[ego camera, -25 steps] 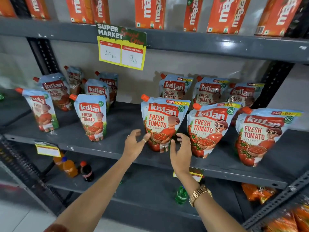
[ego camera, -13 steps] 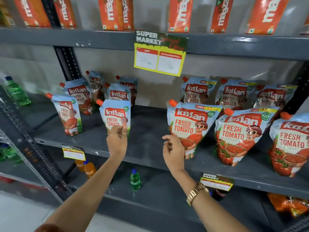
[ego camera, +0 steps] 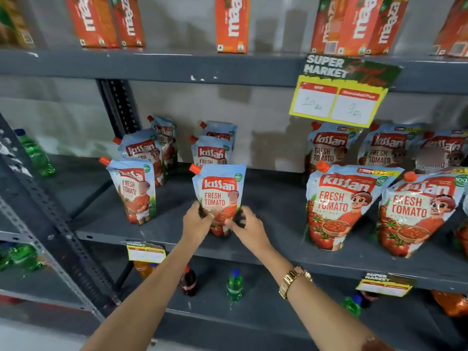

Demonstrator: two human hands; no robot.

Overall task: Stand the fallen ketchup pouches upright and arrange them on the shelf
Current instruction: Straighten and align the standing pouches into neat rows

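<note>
Both hands on one ketchup pouch (ego camera: 219,196), upright, near front edge of grey shelf (ego camera: 273,206). Left hand (ego camera: 196,221) grips lower left side; right hand (ego camera: 247,225) grips lower right side. Second pouch (ego camera: 133,190) upright to left, apart. Two larger pouches (ego camera: 342,206) upright to right. More pouches in back row (ego camera: 214,150).

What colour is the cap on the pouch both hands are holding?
Orange-red cap on the held pouch, at its top left corner; head view.
</note>
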